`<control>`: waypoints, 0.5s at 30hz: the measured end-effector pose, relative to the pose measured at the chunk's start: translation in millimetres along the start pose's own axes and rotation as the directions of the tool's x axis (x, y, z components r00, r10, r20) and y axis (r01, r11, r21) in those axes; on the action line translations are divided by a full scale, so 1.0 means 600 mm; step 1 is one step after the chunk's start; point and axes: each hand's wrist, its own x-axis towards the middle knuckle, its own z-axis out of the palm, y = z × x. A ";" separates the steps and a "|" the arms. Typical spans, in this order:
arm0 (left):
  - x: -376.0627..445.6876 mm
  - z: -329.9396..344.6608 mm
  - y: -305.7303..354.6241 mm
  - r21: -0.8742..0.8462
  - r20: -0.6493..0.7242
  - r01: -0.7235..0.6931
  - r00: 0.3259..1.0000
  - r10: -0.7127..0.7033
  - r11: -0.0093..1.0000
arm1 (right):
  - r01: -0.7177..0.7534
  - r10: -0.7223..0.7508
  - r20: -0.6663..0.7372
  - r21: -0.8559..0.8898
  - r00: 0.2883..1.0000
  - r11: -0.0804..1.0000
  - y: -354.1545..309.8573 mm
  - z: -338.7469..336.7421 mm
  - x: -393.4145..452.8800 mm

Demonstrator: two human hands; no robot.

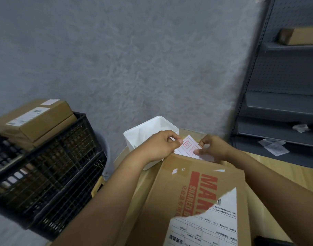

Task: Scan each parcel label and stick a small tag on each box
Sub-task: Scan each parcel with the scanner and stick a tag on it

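Head view, nearest first: a brown cardboard box (196,201) fills the lower middle, lying on a pale wooden table (280,167). Its top carries bold red lettering and a white shipping label (209,226) with a barcode and small black print; the label's upper left part is torn away in a ragged curve. Scraps of white paper cling to the tape near the box's far edge.

Just beyond that far edge both hands meet over a small white tag (189,148) printed with a red square frame and red characters. The left hand (161,146) pinches the tag's left corner between thumb and curled forefinger. The right hand (214,146) has its fingers curled in, and its fingertips grip the tag's right side. The tag sits tilted, above the box's far rim and between the two hands.

Behind the left hand stands a white plastic tub (134,135), open at the top. To the left, off the table, a black lattice crate (45,174) holds stacked brown parcels (36,121) with white labels. A grey textured wall (134,59) rises close behind the table's far edge. To the right, dark metal shelving (285,103) bears a cardboard carton (299,36) up high and loose white packets (273,146) lower down.
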 end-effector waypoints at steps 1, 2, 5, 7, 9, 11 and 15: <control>-0.001 0.000 0.000 -0.008 -0.010 0.003 1.000 -0.003 1.000 | -0.005 0.004 0.013 0.070 1.000 0.998 -0.001 -0.009 -0.006; -0.001 -0.001 0.000 -0.016 -0.021 0.006 1.000 -0.007 1.000 | -0.006 0.004 0.016 0.139 1.000 0.990 -0.002 -0.018 -0.013; -0.001 -0.002 0.004 -0.029 -0.073 0.006 0.997 -0.008 1.000 | 0.005 0.005 -0.028 0.336 1.000 0.942 -0.007 -0.044 -0.042; -0.001 -0.001 0.011 -0.039 -0.101 0.005 0.995 -0.009 0.999 | 0.036 -0.009 -0.068 0.399 0.998 0.916 -0.015 -0.062 -0.065; -0.001 0.002 0.020 -0.045 -0.119 -0.012 0.993 0.007 0.999 | 0.072 -0.033 -0.094 0.453 0.995 0.889 -0.025 -0.080 -0.090; -0.004 0.004 0.031 -0.045 -0.127 -0.057 0.991 0.051 0.997 | 0.091 -0.056 -0.084 0.500 0.995 0.861 -0.038 -0.096 -0.116; -0.012 -0.011 0.058 -0.026 -0.113 -0.183 0.977 0.179 0.983 | 0.145 -0.128 -0.068 0.544 0.989 0.827 -0.080 -0.121 -0.170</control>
